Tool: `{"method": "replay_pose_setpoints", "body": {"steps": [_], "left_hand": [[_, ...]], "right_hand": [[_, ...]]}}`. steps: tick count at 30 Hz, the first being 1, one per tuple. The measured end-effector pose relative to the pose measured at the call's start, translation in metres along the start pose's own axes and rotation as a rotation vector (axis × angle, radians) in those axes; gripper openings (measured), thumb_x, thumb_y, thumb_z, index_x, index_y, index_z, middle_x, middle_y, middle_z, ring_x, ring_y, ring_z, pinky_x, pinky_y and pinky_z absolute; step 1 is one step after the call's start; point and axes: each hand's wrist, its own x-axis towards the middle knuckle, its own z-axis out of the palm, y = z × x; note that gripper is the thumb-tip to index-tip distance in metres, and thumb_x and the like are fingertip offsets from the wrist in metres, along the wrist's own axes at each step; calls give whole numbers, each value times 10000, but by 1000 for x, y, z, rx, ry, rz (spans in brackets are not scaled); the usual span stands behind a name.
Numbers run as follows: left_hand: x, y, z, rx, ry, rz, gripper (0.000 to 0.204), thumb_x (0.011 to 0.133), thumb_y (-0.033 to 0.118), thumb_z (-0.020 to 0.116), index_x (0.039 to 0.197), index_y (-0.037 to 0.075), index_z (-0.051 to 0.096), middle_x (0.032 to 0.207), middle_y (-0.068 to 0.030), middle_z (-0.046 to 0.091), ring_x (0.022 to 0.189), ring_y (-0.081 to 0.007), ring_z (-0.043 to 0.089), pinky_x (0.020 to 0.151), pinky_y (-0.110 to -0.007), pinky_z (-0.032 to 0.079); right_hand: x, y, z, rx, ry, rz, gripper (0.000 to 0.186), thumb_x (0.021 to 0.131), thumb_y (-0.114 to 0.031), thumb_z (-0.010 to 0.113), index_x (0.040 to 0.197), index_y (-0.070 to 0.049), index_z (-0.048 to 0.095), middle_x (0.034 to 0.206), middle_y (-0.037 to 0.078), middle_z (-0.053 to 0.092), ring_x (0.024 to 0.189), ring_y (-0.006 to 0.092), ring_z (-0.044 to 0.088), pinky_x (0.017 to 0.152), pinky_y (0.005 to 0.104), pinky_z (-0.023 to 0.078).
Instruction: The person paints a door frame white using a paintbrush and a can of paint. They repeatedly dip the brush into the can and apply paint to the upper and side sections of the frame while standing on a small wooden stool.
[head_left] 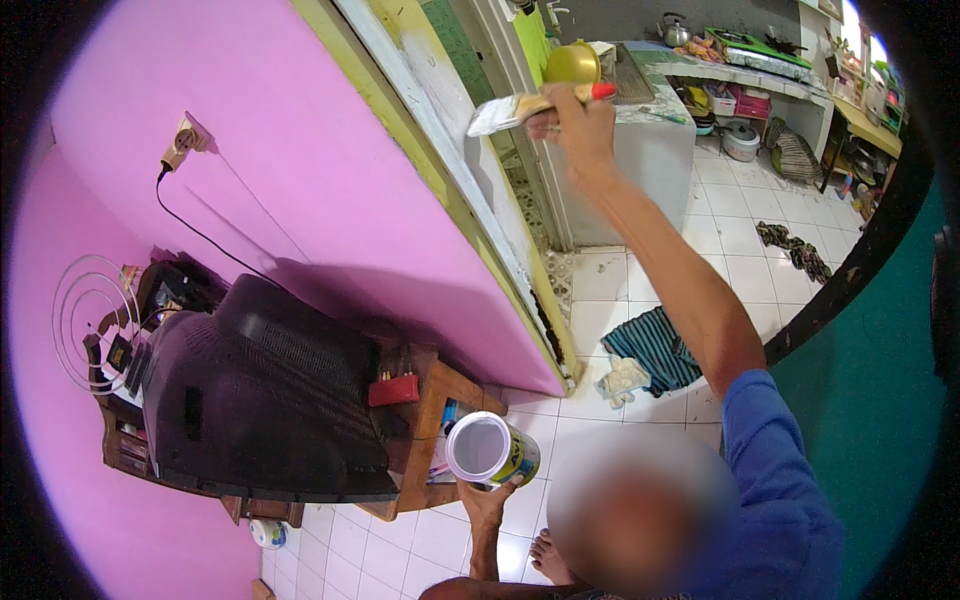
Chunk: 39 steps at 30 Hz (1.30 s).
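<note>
My right hand (582, 130), its arm stretched up and forward, is closed around a paintbrush (508, 112) with a red-tipped handle and white-coated bristles. The bristle end points left at the door frame (432, 140), which is yellow-green with a pale whitish strip; whether it touches is hard to tell. Low in front of my body, my left hand (487, 498) grips a paint can (522, 455) from below. The can is open at the top, tilted, with pale walls inside and a yellow-green label.
A large black television (280, 400) stands on a wooden cabinet (432, 405) at left, by a pink wall (330, 130) with a plugged socket (187, 140). A striped cloth (655, 345) lies on the tiles beyond the doorway. Farther back is a kitchen counter (640, 145).
</note>
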Motion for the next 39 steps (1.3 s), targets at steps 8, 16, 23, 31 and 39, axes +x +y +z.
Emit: {"method": "replay_pose_setpoints", "body": {"steps": [8, 16, 23, 31, 39], "left_hand": [[5, -10, -7, 2, -5, 91, 868, 597, 109, 970, 1329, -45, 530, 1213, -161, 659, 1083, -244, 672, 930, -370, 572], [7, -13, -4, -19, 17, 92, 825, 592, 83, 958, 1299, -49, 554, 1173, -146, 666, 1044, -234, 670, 901, -368, 570], [4, -8, -2, -4, -16, 33, 921, 613, 107, 964, 1374, -43, 467, 1271, -168, 610, 1145, -262, 615, 1008, -396, 505], [5, -12, -3, 28, 15, 89, 874, 607, 119, 975, 1333, -42, 515, 1213, -168, 650, 1066, -246, 670, 889, -361, 581], [3, -9, -7, 32, -15, -13, 882, 614, 67, 944, 1356, -48, 482, 1275, -178, 611, 1187, -269, 599, 1057, -391, 475]], "right_hand": [[15, -40, 52, -458, -237, -485, 241, 985, -202, 705, 1186, -75, 746, 972, 4, 763, 807, 86, 677, 739, 253, 586], [7, -34, 36, -238, -325, -307, 217, 989, -153, 704, 1174, -49, 749, 1121, 51, 744, 857, 98, 679, 771, 262, 609], [18, -28, 15, -97, -347, -292, 271, 998, -165, 695, 1238, -41, 720, 1128, 53, 737, 956, 113, 684, 776, 288, 615], [12, -30, 14, -102, -369, -261, 298, 985, -158, 719, 1267, -62, 718, 1138, 32, 737, 933, 95, 678, 786, 294, 617], [-12, -44, 41, -369, -365, -388, 234, 996, -182, 718, 1210, -96, 761, 1070, 22, 758, 869, 81, 685, 775, 269, 613]]}}
